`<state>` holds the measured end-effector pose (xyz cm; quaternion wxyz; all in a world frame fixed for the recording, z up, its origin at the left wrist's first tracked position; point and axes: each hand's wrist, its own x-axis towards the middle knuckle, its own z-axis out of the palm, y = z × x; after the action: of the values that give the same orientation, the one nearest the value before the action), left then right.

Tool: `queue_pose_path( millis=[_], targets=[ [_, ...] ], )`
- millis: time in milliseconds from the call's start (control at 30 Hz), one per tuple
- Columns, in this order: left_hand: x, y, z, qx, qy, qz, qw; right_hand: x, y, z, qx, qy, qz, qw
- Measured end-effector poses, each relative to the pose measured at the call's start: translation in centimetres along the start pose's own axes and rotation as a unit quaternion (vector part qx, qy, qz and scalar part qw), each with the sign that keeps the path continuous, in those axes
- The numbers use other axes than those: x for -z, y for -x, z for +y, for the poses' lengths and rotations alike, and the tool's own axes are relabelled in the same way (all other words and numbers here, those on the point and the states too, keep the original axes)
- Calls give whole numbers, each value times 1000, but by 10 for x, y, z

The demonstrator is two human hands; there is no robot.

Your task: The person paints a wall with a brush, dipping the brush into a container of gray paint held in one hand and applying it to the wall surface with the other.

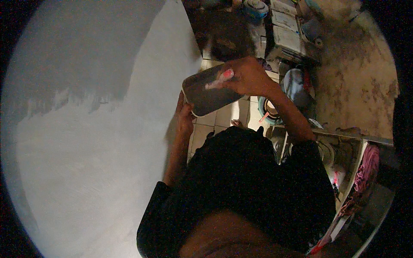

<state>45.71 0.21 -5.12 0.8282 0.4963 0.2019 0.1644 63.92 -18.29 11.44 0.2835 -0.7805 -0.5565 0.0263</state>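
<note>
Fingers [187,111] hold dark tray [211,96] | left hand [185,119]: its left end | right hand [248,76]: its right | pale wall [103,150]: left of tray

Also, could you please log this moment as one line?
left hand: holding left end of dark rectangular object | right hand: holding its right end | below: tiled floor

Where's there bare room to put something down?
Bare floor tiles show below the dark rectangular thing in the picture, bordered by the left forearm, dark clothes and toes. It's crowded to the right: a round teal-rimmed vessel, then a filled shelf.
</note>
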Motion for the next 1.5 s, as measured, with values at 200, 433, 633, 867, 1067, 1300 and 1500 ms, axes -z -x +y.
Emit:
queue_pose_path(
  millis=[200, 433, 633, 867, 1067, 1300, 1500],
  targets=[
    [1, -1, 4, 34, -19, 6, 999, -8, 7, -4, 11, -102, -40, 994],
    [-7, 7, 9, 23, 1, 24, 999, -11, -10, -6, -21, 42, -93, 995],
    [-13, 16, 15, 53, -56, 43, 996, -38, -25, 17, 0, 65, 35, 997],
    [-29, 31, 26, 53, -91, 11, 994, -45, -16, 24, -6, 93, 18, 995],
    [-37, 34, 22, 40, -72, 44, 996, -46, -3, 28, 88, 140, 69, 984],
    [-18, 20, 0, -25, -12, 39, 999, 2, -4, 13, 38, -40, -57, 997],
    [-22, 18, -8, -6, -36, 88, 995, -1, -2, 22, 55, -143, -171, 973]
  ],
)
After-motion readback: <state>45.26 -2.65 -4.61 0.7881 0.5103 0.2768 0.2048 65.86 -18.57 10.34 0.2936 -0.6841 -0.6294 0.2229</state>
